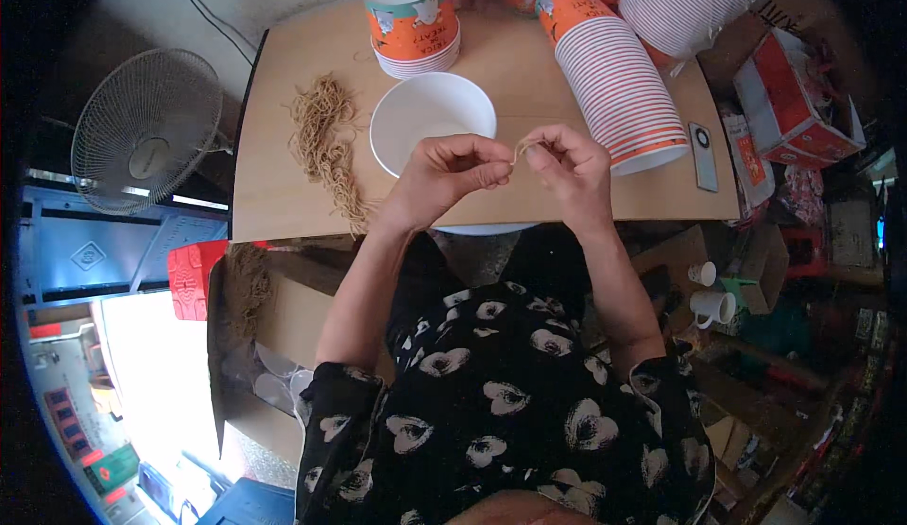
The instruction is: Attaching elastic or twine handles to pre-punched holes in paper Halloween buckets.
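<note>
Over the near edge of the cardboard-topped table (274, 199), my left hand (453, 173) and my right hand (573, 173) face each other, fingers pinched. A thin tan string (517, 153) runs between their fingertips, and both hands grip it. Just beyond my left hand stands a white paper bucket (397, 128), its open mouth toward me; the hand hides part of its rim. To its left, a tangled pile of tan strings (326, 133) spreads down to the table's front edge.
Behind the white bucket, orange paper buckets (416, 38) are stacked upside down. A long stack of nested buckets (619, 86) lies at the right, beside a phone (703, 156). More wrapped stacks (694, 0) fill the back. A fan (148, 133) stands left; an open carton (283, 322) sits below.
</note>
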{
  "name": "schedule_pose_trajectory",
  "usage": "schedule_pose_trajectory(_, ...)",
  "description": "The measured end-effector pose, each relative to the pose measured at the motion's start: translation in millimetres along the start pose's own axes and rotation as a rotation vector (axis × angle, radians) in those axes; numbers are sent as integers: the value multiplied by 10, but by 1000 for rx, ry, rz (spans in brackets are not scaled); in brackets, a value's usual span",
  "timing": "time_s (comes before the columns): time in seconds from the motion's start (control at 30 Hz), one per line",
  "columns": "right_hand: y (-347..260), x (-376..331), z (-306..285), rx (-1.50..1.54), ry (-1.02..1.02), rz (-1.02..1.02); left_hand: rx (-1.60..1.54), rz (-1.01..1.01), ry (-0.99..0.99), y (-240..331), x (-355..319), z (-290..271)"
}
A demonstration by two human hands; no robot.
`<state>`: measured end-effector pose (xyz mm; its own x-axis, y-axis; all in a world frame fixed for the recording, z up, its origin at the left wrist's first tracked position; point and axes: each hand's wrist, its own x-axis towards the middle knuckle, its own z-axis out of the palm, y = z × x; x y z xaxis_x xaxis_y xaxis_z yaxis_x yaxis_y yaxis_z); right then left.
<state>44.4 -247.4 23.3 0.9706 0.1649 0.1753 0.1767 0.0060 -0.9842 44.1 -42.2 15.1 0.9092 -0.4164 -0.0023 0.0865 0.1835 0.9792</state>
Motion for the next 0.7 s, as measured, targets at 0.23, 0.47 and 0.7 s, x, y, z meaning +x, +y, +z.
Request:
schedule_pose_trajectory(0.23, 99, -8, 17, 13, -22, 12, -71, 99, 31, 15, -2, 77)
schedule_pose_trajectory(0.47, 142, -25, 24, 14, -53, 38, -9, 48, 82, 24, -27, 88)
schedule_pose_trajectory(0.7, 111, -19, 22, 25, -106, 58, -10, -6, 155, 7, -28, 66)
